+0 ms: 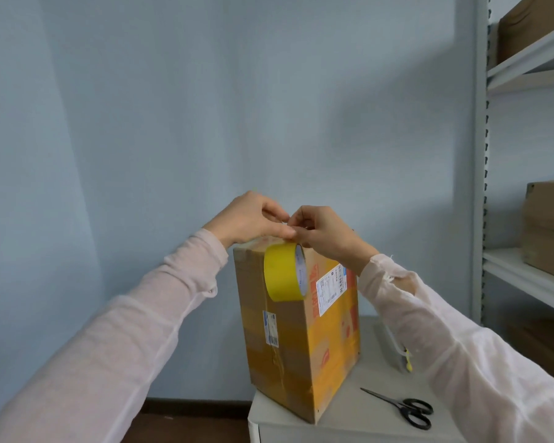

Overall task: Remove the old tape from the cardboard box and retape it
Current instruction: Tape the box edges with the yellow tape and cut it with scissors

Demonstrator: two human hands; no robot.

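The person stands before a small table [349,420] and holds both hands together over the cardboard box [301,340]. The left hand [253,219] and the right hand [323,231] meet fingertip to fingertip, and both have the fingers curled. Between them they pinch the top of the yellow tape roll [283,271]. The left thumb lies along the upper edge of the roll, and the right fingers close on it from the other side. Whether a loose end of tape is already lifted, I cannot tell, because the spot is too small.

Directly under the grip the roll hangs on its edge, in front of the near top corner of the box. The box stands upright on the table, below the two hands, with brown tape bands across its faces. A white label [330,287] is on the face under the right wrist, and a smaller label [271,327] is on the face under the roll.

Far below the grip, toward the right arm's side, black scissors [403,407] lie flat on the table, apart from the box. Further out on that side stands a metal shelf [525,276] with a brown carton [547,225] on it.
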